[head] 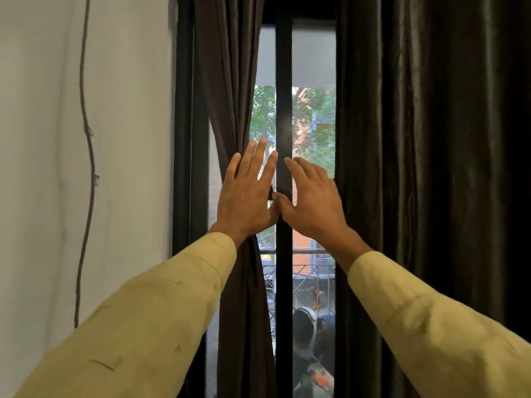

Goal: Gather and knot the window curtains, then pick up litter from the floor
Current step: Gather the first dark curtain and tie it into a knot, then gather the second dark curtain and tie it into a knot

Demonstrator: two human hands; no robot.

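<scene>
Two dark brown curtains hang at a black-framed window (284,110). The left curtain (230,81) is narrow and bunched, pinched in at about hand height. The right curtain (416,139) hangs wide in loose folds. My left hand (247,196) is raised with straight, spread fingers, over the right edge of the left curtain. My right hand (310,202) is raised beside it, fingers spread in front of the window's middle bar, near the right curtain's left edge. Neither hand holds anything. The two thumbs nearly touch. No floor or litter is in view.
A white wall (129,139) fills the left side, with a thin dark cable (89,156) running down it on clips. Through the glass I see trees, a brick building and a railing. A grey roller blind (313,53) covers the window's top.
</scene>
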